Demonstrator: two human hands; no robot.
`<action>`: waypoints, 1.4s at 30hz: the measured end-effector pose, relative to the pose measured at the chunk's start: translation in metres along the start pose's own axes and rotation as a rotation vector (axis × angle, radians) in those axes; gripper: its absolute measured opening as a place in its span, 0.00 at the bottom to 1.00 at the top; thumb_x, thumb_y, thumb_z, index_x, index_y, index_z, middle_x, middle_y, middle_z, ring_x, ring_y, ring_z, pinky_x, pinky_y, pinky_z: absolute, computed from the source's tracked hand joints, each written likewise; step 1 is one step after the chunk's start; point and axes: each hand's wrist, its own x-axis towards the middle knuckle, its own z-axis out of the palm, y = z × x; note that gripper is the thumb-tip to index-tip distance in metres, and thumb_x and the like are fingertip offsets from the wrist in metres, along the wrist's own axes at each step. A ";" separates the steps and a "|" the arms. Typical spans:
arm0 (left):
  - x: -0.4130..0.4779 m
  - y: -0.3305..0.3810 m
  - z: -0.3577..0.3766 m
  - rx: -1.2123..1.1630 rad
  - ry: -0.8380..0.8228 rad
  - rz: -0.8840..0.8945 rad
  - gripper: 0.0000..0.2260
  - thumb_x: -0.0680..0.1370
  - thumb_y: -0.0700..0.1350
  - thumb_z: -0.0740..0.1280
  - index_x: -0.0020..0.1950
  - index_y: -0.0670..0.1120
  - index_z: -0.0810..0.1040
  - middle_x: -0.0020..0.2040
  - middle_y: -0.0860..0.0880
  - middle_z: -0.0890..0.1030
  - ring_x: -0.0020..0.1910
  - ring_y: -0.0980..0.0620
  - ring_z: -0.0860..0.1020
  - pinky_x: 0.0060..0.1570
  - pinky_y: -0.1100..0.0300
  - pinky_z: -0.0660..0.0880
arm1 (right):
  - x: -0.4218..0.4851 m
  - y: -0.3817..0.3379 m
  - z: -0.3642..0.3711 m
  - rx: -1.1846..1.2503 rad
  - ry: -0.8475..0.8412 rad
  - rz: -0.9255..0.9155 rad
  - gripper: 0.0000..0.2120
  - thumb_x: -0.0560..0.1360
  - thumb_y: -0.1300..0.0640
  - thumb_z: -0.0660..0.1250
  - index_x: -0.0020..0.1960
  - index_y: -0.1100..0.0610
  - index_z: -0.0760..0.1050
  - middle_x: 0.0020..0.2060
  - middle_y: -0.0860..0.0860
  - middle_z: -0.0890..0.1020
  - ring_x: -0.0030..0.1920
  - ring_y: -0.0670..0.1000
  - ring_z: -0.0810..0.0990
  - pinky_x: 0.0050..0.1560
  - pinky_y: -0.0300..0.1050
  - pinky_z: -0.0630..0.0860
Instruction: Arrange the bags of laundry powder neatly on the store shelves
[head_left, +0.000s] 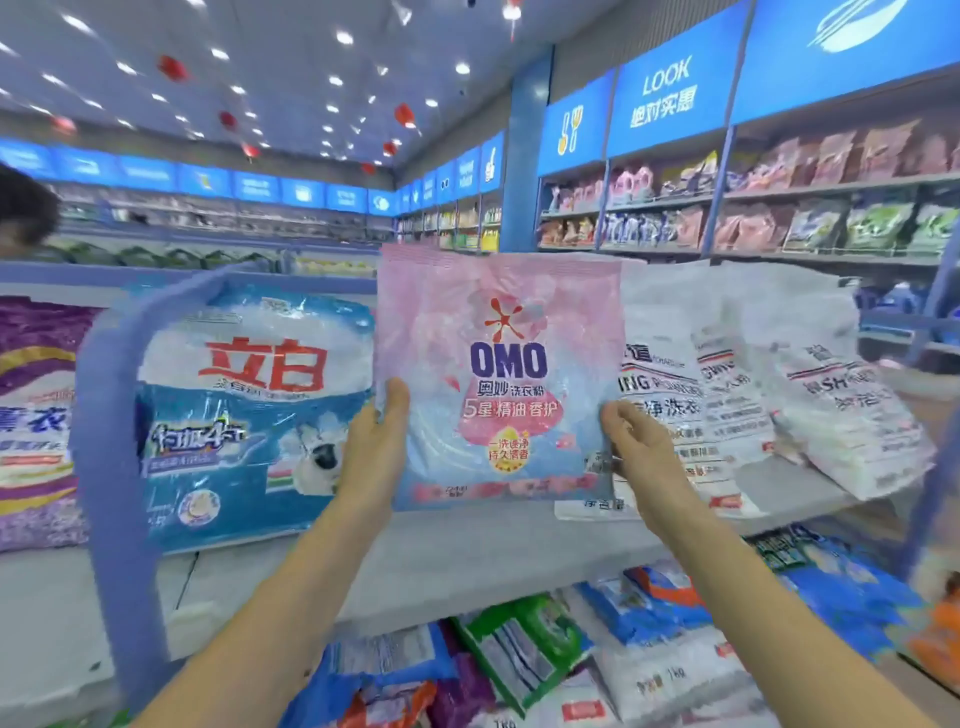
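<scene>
A pink OMO laundry powder bag (501, 374) stands upright on the grey top shelf (467, 551), held on both sides. My left hand (376, 436) grips its lower left edge, thumb on the front. My right hand (641, 447) grips its lower right edge. To its left stands a blue and white bag with red characters (249, 415), and a purple bag (36, 415) is at the far left. On the right, several white bags (753, 395) lean in a row.
A blue shelf upright (114, 467) curves in front of the blue bag. The lower shelf holds several mixed bags (571, 654) lying in a heap. Wall shelves with goods (779, 208) run along the right. A person's head (21, 213) shows at the far left.
</scene>
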 end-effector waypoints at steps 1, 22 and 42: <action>0.006 -0.001 0.005 0.012 0.024 -0.003 0.24 0.80 0.58 0.54 0.71 0.47 0.64 0.60 0.55 0.68 0.62 0.51 0.68 0.64 0.54 0.64 | 0.011 0.003 0.001 0.014 -0.023 -0.009 0.09 0.79 0.52 0.60 0.47 0.56 0.75 0.37 0.48 0.82 0.36 0.46 0.80 0.36 0.40 0.77; 0.068 -0.057 0.052 0.449 0.529 0.257 0.09 0.81 0.44 0.55 0.48 0.39 0.70 0.43 0.43 0.73 0.43 0.45 0.71 0.37 0.61 0.57 | 0.094 0.075 0.060 -0.166 -0.209 0.039 0.12 0.80 0.56 0.54 0.62 0.57 0.63 0.41 0.52 0.74 0.39 0.51 0.73 0.40 0.44 0.67; 0.031 -0.060 -0.013 1.412 -0.129 0.689 0.32 0.76 0.54 0.64 0.76 0.46 0.55 0.75 0.41 0.57 0.75 0.43 0.54 0.74 0.45 0.49 | 0.073 0.089 0.054 -0.845 -0.412 -0.566 0.34 0.77 0.45 0.56 0.76 0.54 0.46 0.76 0.58 0.47 0.76 0.56 0.47 0.73 0.54 0.50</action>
